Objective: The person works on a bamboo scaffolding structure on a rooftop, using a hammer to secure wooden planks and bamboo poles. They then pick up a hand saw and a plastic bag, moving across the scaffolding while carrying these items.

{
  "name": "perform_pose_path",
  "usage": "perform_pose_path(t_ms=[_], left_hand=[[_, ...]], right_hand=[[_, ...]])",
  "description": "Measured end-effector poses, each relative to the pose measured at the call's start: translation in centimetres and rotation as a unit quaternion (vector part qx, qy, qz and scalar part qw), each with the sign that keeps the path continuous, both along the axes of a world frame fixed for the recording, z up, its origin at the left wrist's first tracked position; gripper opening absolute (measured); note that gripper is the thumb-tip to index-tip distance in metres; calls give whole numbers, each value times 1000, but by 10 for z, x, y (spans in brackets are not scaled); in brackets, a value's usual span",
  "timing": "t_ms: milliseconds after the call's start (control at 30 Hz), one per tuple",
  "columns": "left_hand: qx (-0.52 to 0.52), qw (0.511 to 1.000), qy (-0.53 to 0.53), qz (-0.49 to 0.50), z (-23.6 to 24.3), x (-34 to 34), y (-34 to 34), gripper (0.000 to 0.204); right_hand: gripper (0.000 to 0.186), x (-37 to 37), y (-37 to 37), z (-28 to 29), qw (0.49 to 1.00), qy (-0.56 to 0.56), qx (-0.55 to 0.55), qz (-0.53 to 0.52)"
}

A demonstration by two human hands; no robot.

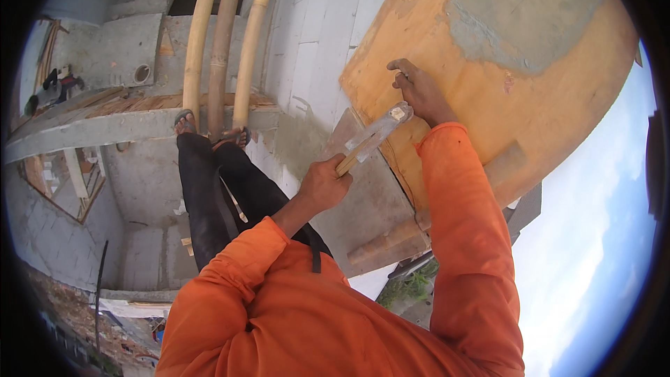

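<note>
My left hand [324, 183] grips a wooden-handled tool [370, 136], angled up and right. Its pale, grey-smeared far end is close to my right hand; I cannot make out its exact kind. My right hand [419, 91] is at the large plywood board [551, 98], fingers bent and apart, nothing visible in them. A grey patch [523, 7] covers part of the board's upper area. Below the tool lies a grey slab [363, 209] beside the board.
My sandalled feet [185, 123] stand by three bamboo poles [248, 63] on a narrow concrete beam [84, 138] above a lower bay [143, 195]. A pale block wall [317, 21] stands alongside. Far left are a timber-framed opening [77, 174] and dark items [63, 84]. Sky shows at right.
</note>
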State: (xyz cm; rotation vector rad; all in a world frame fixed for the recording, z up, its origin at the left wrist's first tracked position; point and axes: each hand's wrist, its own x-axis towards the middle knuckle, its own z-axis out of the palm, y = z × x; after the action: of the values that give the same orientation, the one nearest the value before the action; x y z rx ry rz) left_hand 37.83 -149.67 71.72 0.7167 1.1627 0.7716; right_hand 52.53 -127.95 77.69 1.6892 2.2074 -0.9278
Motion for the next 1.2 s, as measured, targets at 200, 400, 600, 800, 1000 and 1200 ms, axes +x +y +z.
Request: perform_pose_path(t_ms=[200, 400, 600, 800, 1000, 1200], left_hand=[[20, 993, -81, 88, 9, -2, -6, 12], [-41, 999, 4, -22, -5, 3, 0, 15], [250, 957, 45, 142, -9, -5, -17, 24], [260, 949, -58, 168, -19, 3, -17, 10], [-76, 996, -3, 48, -10, 11, -20, 5], [277, 917, -115, 264, 30, -38, -1, 9]], right_hand=[[28, 5, 3, -5, 999, 34, -3, 1], [31, -6, 5, 3, 999, -26, -46, -13], [30, 0, 2, 0, 1000, -5, -17, 0], [30, -8, 2, 2, 1000, 7, -6, -13], [31, 2, -7, -7, 999, -44, -26, 6], [32, -5, 0, 1, 997, -59, -40, 1]])
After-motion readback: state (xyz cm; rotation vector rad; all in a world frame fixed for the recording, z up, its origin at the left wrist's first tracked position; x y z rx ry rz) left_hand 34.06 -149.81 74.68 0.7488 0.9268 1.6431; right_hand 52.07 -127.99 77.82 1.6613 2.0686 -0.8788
